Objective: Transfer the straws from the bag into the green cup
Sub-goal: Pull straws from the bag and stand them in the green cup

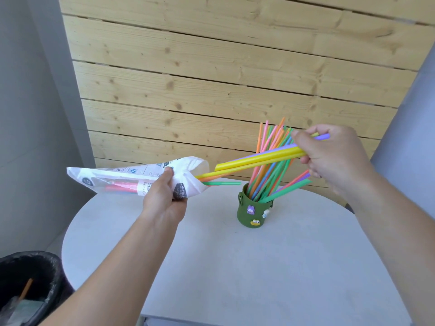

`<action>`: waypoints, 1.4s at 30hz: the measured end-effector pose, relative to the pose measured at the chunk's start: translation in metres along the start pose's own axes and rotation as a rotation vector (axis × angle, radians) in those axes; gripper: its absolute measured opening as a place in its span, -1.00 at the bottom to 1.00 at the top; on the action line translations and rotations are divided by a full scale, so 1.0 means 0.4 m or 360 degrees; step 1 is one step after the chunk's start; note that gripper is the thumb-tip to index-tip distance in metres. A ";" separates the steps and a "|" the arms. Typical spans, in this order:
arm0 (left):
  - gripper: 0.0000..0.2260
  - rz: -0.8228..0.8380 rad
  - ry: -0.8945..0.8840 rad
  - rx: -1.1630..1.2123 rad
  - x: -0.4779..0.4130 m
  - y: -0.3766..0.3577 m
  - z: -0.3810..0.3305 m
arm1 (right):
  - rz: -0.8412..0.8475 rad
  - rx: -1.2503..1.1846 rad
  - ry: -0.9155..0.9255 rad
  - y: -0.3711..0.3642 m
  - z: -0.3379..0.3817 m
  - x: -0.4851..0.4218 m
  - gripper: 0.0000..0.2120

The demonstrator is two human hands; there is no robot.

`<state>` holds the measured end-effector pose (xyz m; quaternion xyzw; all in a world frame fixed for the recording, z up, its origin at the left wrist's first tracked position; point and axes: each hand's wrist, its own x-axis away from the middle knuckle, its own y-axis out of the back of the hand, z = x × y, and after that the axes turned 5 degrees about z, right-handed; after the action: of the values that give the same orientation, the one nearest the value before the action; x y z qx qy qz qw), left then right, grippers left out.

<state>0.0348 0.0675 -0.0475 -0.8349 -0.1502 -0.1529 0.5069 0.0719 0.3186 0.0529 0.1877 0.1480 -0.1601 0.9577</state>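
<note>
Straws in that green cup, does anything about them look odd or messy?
Nothing is spilled or broken. The straws fan out to the right in the green cup, and a green one lies low across its rim. An orange stick, maybe a straw, sits in the black bin.

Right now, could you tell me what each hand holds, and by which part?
Left hand grips the bag near its open mouth; right hand grips yellow and purple straws near the ends away from it.
</note>
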 end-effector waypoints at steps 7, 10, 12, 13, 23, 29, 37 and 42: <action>-0.93 0.0008 0.0075 -0.0006 -0.002 -0.003 0.019 | -0.0034 -0.0058 -0.0070 0.046 -0.018 -0.012 -0.78; -0.81 -0.0018 0.0032 -0.0024 -0.006 0.003 0.013 | -0.0082 -0.0091 -0.0080 0.082 -0.020 -0.019 -0.81; -0.75 -0.0024 0.0007 -0.0052 -0.009 0.004 0.010 | -0.0118 -0.0066 -0.0069 0.108 -0.022 -0.029 -0.81; -0.73 -0.0021 -0.0002 -0.0062 -0.009 0.005 0.009 | -0.0134 -0.0037 -0.0062 0.120 -0.023 -0.035 -0.81; -0.69 -0.0032 -0.0067 -0.0149 -0.012 0.009 0.012 | -0.0106 0.0345 -0.0100 0.184 -0.034 -0.093 -0.82; -0.73 -0.0039 -0.0069 -0.0168 -0.011 0.010 0.014 | -0.0119 0.0452 -0.0072 0.209 -0.022 -0.099 -0.84; -0.70 -0.0016 -0.0058 -0.0156 -0.010 0.013 0.017 | -0.0054 0.0560 -0.0124 0.219 -0.032 -0.121 -0.81; -0.71 -0.0021 -0.0055 -0.0165 -0.009 0.012 0.019 | -0.0003 0.0622 -0.0133 0.205 -0.058 -0.134 -0.79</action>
<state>0.0344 0.0716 -0.0562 -0.8616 -0.1562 -0.1495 0.4592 0.0480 0.4134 0.0763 0.3632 0.0745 -0.1943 0.9082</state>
